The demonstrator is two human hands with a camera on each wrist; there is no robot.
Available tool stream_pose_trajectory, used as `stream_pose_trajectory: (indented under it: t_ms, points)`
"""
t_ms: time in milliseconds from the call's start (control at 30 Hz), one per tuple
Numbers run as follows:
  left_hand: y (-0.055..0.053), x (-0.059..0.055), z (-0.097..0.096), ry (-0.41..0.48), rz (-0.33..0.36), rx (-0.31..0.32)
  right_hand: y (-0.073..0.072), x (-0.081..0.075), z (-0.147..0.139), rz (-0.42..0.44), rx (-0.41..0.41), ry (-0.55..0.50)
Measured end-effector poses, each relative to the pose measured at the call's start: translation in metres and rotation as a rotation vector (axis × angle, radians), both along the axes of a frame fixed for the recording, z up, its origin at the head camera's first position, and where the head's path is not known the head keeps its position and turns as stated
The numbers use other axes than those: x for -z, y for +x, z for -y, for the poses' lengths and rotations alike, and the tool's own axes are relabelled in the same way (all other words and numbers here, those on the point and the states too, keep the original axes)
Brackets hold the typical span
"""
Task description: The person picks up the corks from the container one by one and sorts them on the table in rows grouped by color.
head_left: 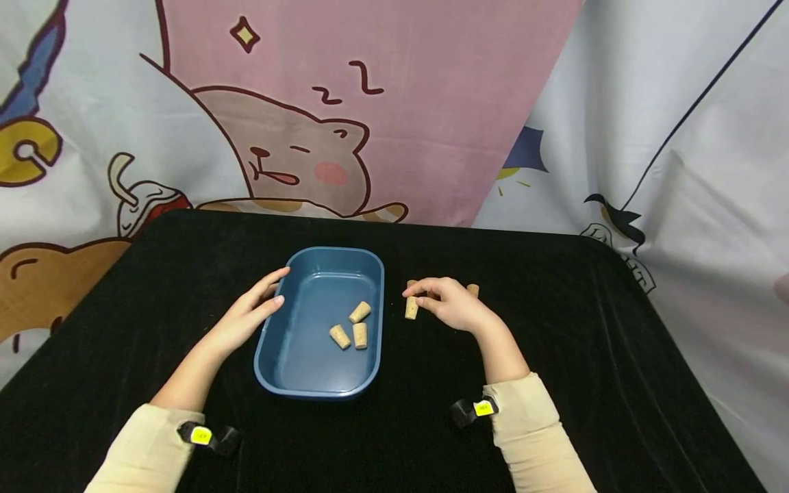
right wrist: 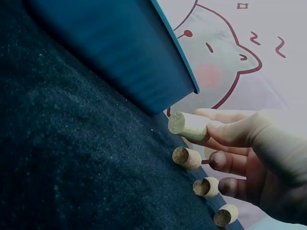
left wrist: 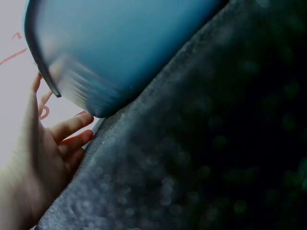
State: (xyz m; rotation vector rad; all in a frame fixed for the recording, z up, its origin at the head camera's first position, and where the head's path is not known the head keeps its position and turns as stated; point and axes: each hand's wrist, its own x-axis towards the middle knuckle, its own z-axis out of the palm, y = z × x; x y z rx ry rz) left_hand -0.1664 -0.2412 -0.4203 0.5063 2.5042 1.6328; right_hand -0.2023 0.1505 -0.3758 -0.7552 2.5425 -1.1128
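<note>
In the head view my left hand (head_left: 249, 311) rests its fingers and thumb against the left rim of a blue rectangular tray (head_left: 296, 392). The left wrist view shows the same hand (left wrist: 45, 153) beside the tray's outer wall, its fingers extended. Inside the tray lie several corks (head_left: 360, 336). To the right of the tray my right hand (head_left: 453, 305) pinches a cork (head_left: 411, 309) between thumb and fingers. Beyond this held cork (right wrist: 188, 126), the right wrist view shows more corks (right wrist: 205, 187) in a row on the cloth, partly hidden by the hand in the head view.
A black cloth (head_left: 585, 383) covers the table. Behind it hangs a curtain (head_left: 431, 103) printed with cartoon animals. Another cork (head_left: 472, 289) stands just behind my right hand. Both wrists carry small black cameras (head_left: 465, 413).
</note>
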Motion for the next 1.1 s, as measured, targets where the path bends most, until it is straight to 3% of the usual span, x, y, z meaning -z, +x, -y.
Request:
stream_pose_trajectory:
  t_ms: [367,700,1100]
  points:
    - [0.0002,-0.0003,-0.0008,-0.004,0.006,-0.004,-0.0001,0.0057,-0.0012,0.011,-0.029,0.062]
    - [0.0004,-0.0013,-0.0015,-0.003,-0.005,-0.002,-0.0006,0.0078,-0.0008,-0.006,-0.007,0.1]
    - [0.0005,-0.0021,-0.002,-0.003,-0.008,-0.004,-0.0012,0.0069,0.0033,-0.098,0.019,0.132]
